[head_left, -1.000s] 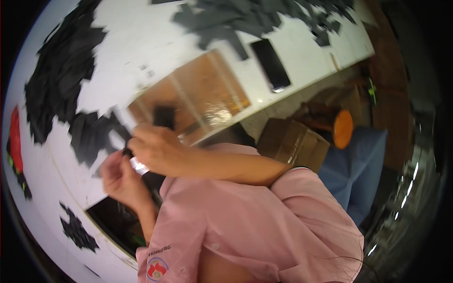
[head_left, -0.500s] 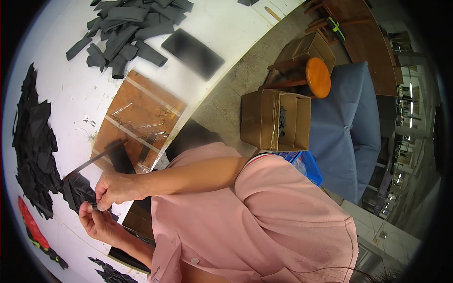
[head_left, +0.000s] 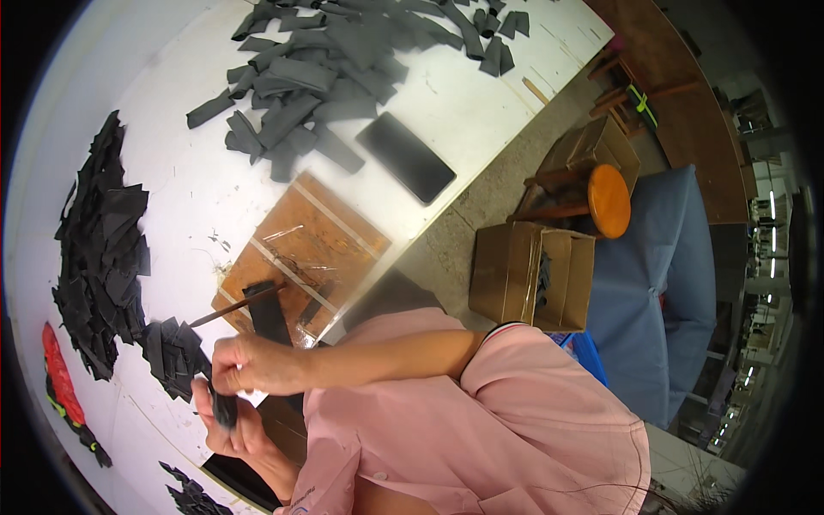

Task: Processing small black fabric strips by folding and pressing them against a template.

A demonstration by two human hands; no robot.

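My right hand (head_left: pixel 257 365), the upper one, pinches the upper end of a small dark fabric piece (head_left: pixel 225 410). Just below it, my left hand (head_left: pixel 233 433) grips the same piece between thumb and fingers. Blur hides the piece's exact shape. Close beyond the hands lies a small stack of flat black fabric pieces (head_left: pixel 174 356). A thin brown stick (head_left: pixel 236 305) reaches from beside this stack onto a brown board (head_left: pixel 300 227). On the board, under the stick's upper end, is a black fabric strip (head_left: pixel 270 319).
A long heap of black pieces (head_left: pixel 103 249) lies at left. Grey fabric tubes (head_left: pixel 296 81) and a black phone-like slab (head_left: pixel 408 159) lie farther up the white table (head_left: pixel 481 112). Right of it stand a cardboard box (head_left: pixel 502 275) and an orange-topped stool (head_left: pixel 609 202). A red item (head_left: pixel 60 369) lies far left.
The view has shifted, so the scene sits farther right and lower. The dark fabric piece between my hands now shows more plainly, standing out above my left fingers.
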